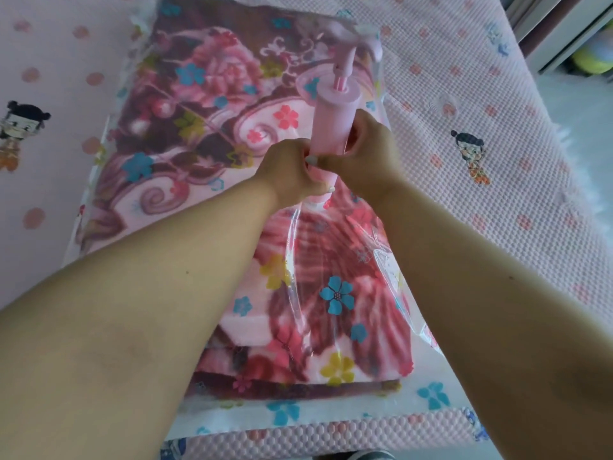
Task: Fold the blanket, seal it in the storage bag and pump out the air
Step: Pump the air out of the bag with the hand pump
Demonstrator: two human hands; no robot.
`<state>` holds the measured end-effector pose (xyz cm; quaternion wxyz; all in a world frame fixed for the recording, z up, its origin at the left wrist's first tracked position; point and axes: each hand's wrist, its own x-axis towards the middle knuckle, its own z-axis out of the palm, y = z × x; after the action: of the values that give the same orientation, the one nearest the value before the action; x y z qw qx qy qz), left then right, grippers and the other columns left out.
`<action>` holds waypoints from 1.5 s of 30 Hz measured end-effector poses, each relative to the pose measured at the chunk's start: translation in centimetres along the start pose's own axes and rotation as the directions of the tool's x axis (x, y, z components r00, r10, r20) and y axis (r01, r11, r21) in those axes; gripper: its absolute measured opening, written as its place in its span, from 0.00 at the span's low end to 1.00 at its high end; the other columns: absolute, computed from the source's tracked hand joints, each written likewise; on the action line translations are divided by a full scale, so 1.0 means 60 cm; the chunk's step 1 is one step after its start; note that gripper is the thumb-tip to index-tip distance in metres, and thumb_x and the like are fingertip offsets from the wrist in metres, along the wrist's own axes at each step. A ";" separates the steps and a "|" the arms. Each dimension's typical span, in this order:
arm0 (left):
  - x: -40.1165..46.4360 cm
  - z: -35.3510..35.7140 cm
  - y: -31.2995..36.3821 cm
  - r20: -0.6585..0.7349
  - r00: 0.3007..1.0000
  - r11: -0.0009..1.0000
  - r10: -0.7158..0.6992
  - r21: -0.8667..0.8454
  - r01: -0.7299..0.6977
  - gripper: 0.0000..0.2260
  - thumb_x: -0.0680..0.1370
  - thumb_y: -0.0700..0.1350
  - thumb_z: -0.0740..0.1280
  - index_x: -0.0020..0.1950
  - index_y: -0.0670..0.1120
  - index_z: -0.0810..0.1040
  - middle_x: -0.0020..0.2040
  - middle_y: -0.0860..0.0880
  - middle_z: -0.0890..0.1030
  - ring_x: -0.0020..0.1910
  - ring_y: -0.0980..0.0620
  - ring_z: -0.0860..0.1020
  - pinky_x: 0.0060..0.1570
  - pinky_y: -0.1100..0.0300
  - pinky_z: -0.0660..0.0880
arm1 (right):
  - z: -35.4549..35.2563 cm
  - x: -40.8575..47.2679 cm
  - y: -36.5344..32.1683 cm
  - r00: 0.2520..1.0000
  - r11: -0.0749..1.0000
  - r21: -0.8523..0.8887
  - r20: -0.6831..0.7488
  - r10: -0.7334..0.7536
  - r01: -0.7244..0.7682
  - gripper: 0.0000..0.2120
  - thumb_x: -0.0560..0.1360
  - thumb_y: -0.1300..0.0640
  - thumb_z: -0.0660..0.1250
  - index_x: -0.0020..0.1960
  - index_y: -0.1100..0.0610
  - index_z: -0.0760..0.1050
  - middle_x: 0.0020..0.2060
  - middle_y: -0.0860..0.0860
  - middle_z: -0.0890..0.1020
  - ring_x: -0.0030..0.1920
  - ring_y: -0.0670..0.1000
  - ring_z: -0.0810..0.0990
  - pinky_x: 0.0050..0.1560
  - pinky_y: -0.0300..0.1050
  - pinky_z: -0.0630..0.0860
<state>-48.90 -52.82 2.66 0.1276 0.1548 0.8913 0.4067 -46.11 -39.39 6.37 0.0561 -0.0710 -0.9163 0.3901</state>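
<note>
- The floral blanket (212,134) lies folded inside the clear storage bag (428,398), flat on the bed (481,180).
- A pink hand pump (331,127) stands over the bag's valve (315,204), its handle (356,44) blurred at the top.
- The left hand (292,171) and right hand (365,151) both wrap the lower barrel, fingers curled tight around it.
- Judged step: seating the pump before pumping. It should go best with the barrel square on the valve, one hand pressing down at the base while the other works the handle in full strokes.
- The film rises slack toward the valve, so much air probably remains.
- No brand, label or legible writing shows; the bedding carries only cartoon figures (471,154).
</note>
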 end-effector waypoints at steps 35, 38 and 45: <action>-0.070 -0.056 0.090 0.600 0.697 -0.159 -0.393 -0.791 0.591 0.17 0.76 0.40 0.56 0.62 0.36 0.73 0.45 0.40 0.77 0.43 0.45 0.76 0.36 0.54 0.79 | -0.069 -0.095 -0.038 0.928 0.941 0.334 0.366 -0.066 -0.065 0.30 0.63 0.63 0.79 0.61 0.48 0.74 0.53 0.39 0.79 0.58 0.42 0.78 0.61 0.32 0.70; -0.077 -0.058 0.109 0.609 0.666 -0.220 -0.431 -0.787 0.576 0.11 0.78 0.39 0.57 0.57 0.36 0.74 0.43 0.39 0.78 0.37 0.43 0.79 0.36 0.51 0.81 | -0.096 -0.115 -0.060 0.961 0.838 0.508 0.270 0.066 -0.200 0.17 0.72 0.66 0.71 0.56 0.51 0.78 0.52 0.47 0.82 0.54 0.46 0.80 0.57 0.42 0.76; -0.126 -0.031 0.143 0.560 0.697 -0.001 -0.447 -0.780 0.626 0.14 0.83 0.47 0.53 0.43 0.43 0.72 0.35 0.46 0.75 0.37 0.48 0.75 0.37 0.59 0.71 | -0.135 -0.184 -0.172 0.985 0.995 0.081 0.165 0.049 -0.063 0.23 0.71 0.31 0.50 0.41 0.47 0.73 0.34 0.44 0.74 0.36 0.45 0.74 0.41 0.46 0.71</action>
<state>-41.13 -51.65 11.19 0.4042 -0.2768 0.4337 0.7563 -34.83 -42.65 18.88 -0.0270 -0.0622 -0.8978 0.4352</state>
